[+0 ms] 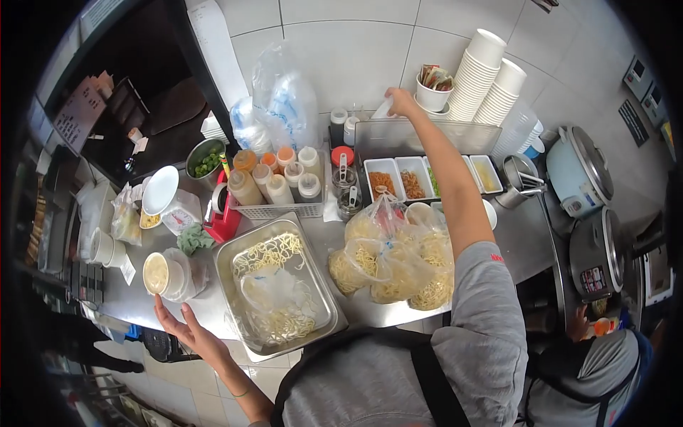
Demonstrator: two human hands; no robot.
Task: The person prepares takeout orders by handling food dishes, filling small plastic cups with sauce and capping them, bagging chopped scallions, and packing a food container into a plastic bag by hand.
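Observation:
My left hand (188,331) is open, fingers spread, just below a white tub (156,274) with pale contents. Whether a fingertip touches the tub I cannot tell. Behind that tub is a clear plastic bag (188,274). My right hand (404,104) reaches across the counter to the back wall, its fingers closed on a small white object (384,108) whose kind is unclear. Near it stands a white cup of sachets (433,92). In front of me lies a steel tray (329,302) with loose noodles (274,252) and a plastic bag (270,292) on them.
Bagged noodles (388,263) sit right of the tray. A basket of squeeze bottles (277,210), a red tape dispenser (224,217) and topping containers (384,167) stand behind. Stacked paper bowls (473,75) and cookers (580,171) are on the right, with a co-worker (605,377) below.

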